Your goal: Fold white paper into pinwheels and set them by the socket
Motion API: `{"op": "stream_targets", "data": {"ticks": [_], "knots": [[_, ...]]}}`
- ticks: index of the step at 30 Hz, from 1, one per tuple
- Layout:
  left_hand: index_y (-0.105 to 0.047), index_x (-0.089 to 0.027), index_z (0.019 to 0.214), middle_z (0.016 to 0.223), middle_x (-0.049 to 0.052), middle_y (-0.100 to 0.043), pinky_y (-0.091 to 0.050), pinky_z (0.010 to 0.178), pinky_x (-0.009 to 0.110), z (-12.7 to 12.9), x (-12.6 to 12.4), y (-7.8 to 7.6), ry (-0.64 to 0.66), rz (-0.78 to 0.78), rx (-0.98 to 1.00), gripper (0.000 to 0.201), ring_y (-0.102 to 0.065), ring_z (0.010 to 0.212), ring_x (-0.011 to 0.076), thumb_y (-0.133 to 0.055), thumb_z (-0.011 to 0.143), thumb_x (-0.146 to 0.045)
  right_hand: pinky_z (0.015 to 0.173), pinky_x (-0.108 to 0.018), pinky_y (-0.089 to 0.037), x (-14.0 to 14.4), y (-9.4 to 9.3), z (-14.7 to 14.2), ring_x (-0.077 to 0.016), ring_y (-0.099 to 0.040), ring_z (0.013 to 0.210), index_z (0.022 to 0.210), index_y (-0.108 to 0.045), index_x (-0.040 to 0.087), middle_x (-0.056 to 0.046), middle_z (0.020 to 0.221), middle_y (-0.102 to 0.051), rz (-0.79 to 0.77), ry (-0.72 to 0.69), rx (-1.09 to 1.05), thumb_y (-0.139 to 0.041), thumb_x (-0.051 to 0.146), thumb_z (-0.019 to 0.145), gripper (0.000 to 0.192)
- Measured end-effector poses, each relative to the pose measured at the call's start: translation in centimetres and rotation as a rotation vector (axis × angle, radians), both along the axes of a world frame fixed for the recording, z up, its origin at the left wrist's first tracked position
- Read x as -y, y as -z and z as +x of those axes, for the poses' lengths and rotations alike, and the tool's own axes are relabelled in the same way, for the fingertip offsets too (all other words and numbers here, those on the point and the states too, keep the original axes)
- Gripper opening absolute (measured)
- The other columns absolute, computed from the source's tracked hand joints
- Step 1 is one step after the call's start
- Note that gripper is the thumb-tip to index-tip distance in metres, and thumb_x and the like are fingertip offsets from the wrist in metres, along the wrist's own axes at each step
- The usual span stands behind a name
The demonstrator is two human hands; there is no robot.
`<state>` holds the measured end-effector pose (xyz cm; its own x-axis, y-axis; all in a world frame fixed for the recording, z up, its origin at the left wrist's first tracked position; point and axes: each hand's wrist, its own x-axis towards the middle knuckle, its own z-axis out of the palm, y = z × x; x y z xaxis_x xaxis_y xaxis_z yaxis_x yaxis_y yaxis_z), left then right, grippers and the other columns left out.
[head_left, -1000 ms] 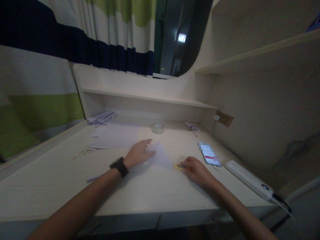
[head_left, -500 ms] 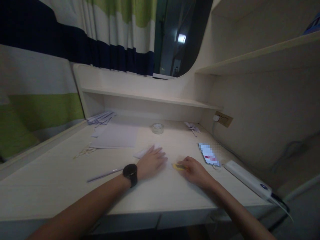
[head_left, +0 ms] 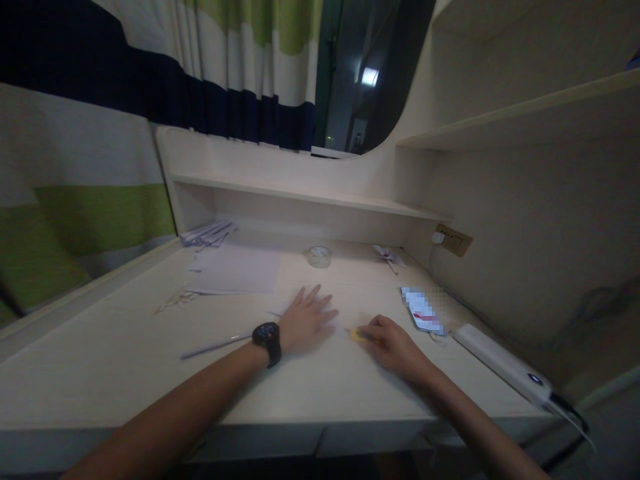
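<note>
The left hand (head_left: 306,323) lies palm down, fingers spread, over a small paper (head_left: 342,331), hiding most of it; I can make out only pale edges, so I cannot tell which way its long axis runs. That hand is the nearer one, directly on top. To its right, the right hand (head_left: 393,345) is curled round what I take for a yellow cutter (head_left: 357,335), held roughly sideways, its front end aimed left at the paper; blur keeps me from telling whether the two touch. The hands are apart, with the cutter's end between them. A thin rod (head_left: 216,347) lies left of the watch (head_left: 267,340). All this sits on a pale desk (head_left: 280,397). Farther back, I find sheets (head_left: 237,268), tape (head_left: 319,257) and a pinwheel (head_left: 389,257), left to right; a phone (head_left: 424,315) lies beyond the right hand. A low shelf (head_left: 305,193) runs behind, below a striped curtain (head_left: 245,67) and dark window (head_left: 345,87).
</note>
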<state>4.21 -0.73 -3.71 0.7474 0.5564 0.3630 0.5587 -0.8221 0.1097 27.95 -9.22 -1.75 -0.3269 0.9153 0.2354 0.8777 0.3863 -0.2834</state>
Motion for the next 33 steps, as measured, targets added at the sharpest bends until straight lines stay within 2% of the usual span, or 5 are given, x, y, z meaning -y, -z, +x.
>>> {"op": "stream_targets", "data": {"ticks": [9, 16, 21, 25, 33], "knots": [[-0.058, -0.032, 0.12, 0.146, 0.0, -0.034, 0.005, 0.106, 0.063, 0.0, 0.5, -0.6, -0.043, 0.091, 0.051, 0.039, -0.005, 0.139, 0.0349, -0.042, 0.088, -0.048, 0.073, -0.028, -0.041, 0.5, -0.2, 0.2, -0.019, -0.055, 0.082, 0.103, -0.068, 0.022, -0.007, 0.088, -0.057, -0.013, 0.004, -0.01, -0.054, 0.024, 0.083, 0.025], [-0.042, -0.034, 0.134, 0.151, 0.006, -0.021, -0.01, 0.103, 0.063, -0.3, -0.5, 0.9, -0.064, -0.145, -0.006, 0.053, -0.013, 0.137, 0.0383, -0.027, 0.09, -0.057, 0.075, -0.028, -0.041, 0.3, -0.1, -0.5, -0.0189, -0.055, 0.083, 0.101, -0.068, 0.021, -0.007, 0.089, -0.058, -0.026, 0.0, -0.027, -0.055, 0.022, 0.082, 0.024], [-0.036, -0.026, 0.139, 0.15, 0.012, -0.022, -0.01, 0.107, 0.055, -0.2, -0.9, 1.7, -0.099, -0.15, -0.012, 0.063, -0.019, 0.136, 0.0353, -0.027, 0.087, -0.061, 0.078, -0.03, -0.041, 0.2, 0.1, -1.1, -0.0197, -0.054, 0.085, 0.099, -0.068, 0.02, -0.007, 0.089, -0.059, -0.003, 0.031, -0.02, -0.055, 0.025, 0.083, 0.021], [-0.033, -0.018, 0.141, 0.148, 0.016, -0.027, -0.006, 0.108, 0.055, 0.0, -1.0, 1.9, -0.148, -0.125, -0.034, 0.072, -0.018, 0.137, 0.0349, -0.026, 0.086, -0.064, 0.078, -0.031, -0.041, 0.3, 0.9, -1.8, -0.0202, -0.054, 0.086, 0.098, -0.067, 0.02, -0.007, 0.09, -0.059, 0.058, 0.098, -0.028, -0.053, 0.031, 0.085, 0.022], [-0.03, -0.019, 0.142, 0.149, 0.012, -0.026, -0.008, 0.108, 0.055, -0.1, -0.7, 1.7, -0.183, -0.144, -0.087, 0.073, -0.018, 0.137, 0.0324, -0.016, 0.087, -0.065, 0.075, -0.031, -0.041, 0.1, 2.3, -1.9, -0.0192, -0.053, 0.084, 0.091, -0.067, 0.02, -0.007, 0.087, -0.057, 0.181, 0.053, -0.026, -0.051, 0.031, 0.088, 0.02]]}}
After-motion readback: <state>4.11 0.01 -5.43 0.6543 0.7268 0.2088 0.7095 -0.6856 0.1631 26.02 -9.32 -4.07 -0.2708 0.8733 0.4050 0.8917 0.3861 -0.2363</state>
